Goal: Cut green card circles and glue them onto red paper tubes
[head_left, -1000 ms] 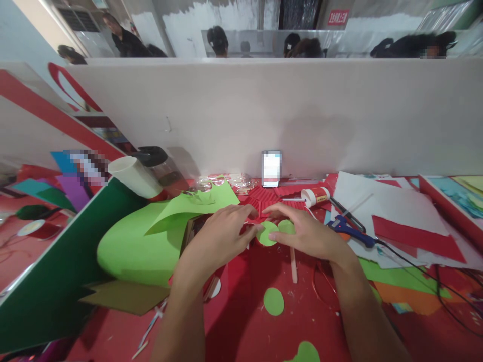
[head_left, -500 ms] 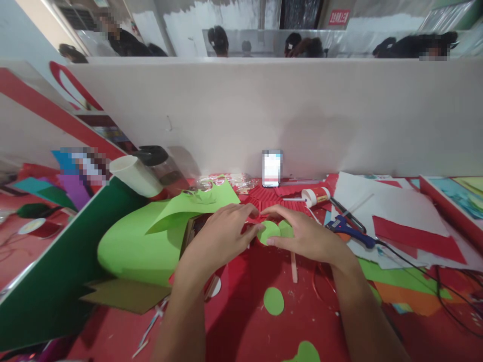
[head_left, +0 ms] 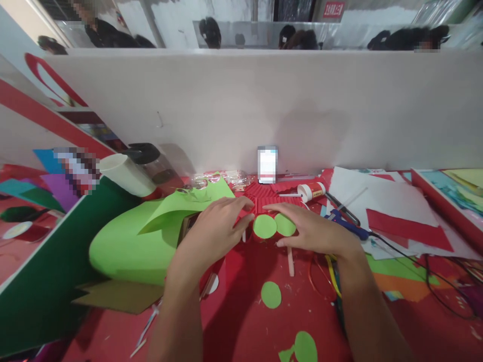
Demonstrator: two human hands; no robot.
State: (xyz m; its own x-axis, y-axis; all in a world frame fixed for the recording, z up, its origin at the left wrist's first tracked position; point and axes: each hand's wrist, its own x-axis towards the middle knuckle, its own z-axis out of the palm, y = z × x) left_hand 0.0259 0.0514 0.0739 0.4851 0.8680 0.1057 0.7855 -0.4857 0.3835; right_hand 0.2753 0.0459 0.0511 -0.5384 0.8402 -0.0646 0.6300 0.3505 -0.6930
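Two light green paper circles [head_left: 264, 226] [head_left: 285, 224] lie side by side on a red pleated paper piece [head_left: 264, 193] on the red table. My left hand [head_left: 215, 231] rests just left of them, its fingers stretched out flat on the red paper's edge. My right hand [head_left: 313, 231] lies just right of them, with the index finger reaching over the top of the circles and the thumb below them. Neither hand grips anything. A wooden stick [head_left: 290, 261] lies below the circles.
A big curled green sheet [head_left: 128, 246] and a tipped white cup [head_left: 126, 174] lie to the left. A phone [head_left: 267, 165] leans on the white partition. A glue bottle [head_left: 311, 191], a blue glue gun [head_left: 349, 227] and white papers [head_left: 377, 201] lie to the right. Loose green circles [head_left: 271, 294] [head_left: 305, 347] lie nearer me.
My fingers have come off the two green circles and the hands have spread slightly apart, so both circles now show fully. The view has tilted down a little.
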